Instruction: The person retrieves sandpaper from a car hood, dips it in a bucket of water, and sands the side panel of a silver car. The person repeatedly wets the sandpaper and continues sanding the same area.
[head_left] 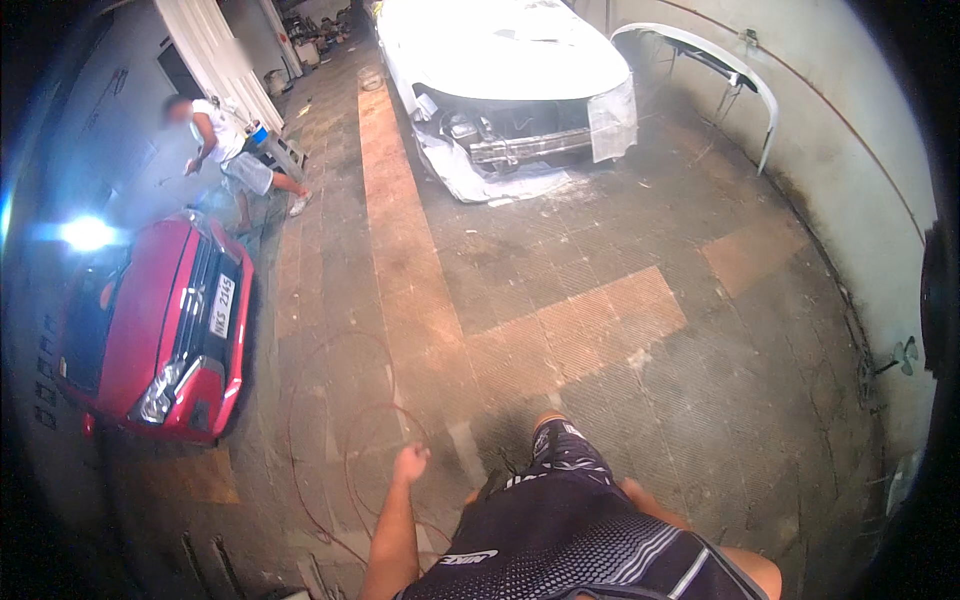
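Note:
My left hand (pixel 410 463) hangs beside my body over the tiled floor, its fingers curled in with nothing seen in them. Behind it in the picture, thin red hose (pixel 347 470) lies on the floor in wide loops; I see no grip on it. My right arm (pixel 655 505) hangs at my other side, and the shirt and thigh hide most of the right hand, so its fingers do not show. One foot (pixel 548 416) is forward below my dark patterned shorts.
Ahead stands a white car (pixel 500 60) with its front bumper off and sheeting around its nose. A loose white bumper (pixel 735 70) leans by the right wall. At left is a red car (pixel 165 330); behind it another person (pixel 225 140) stands near a small stool (pixel 283 152).

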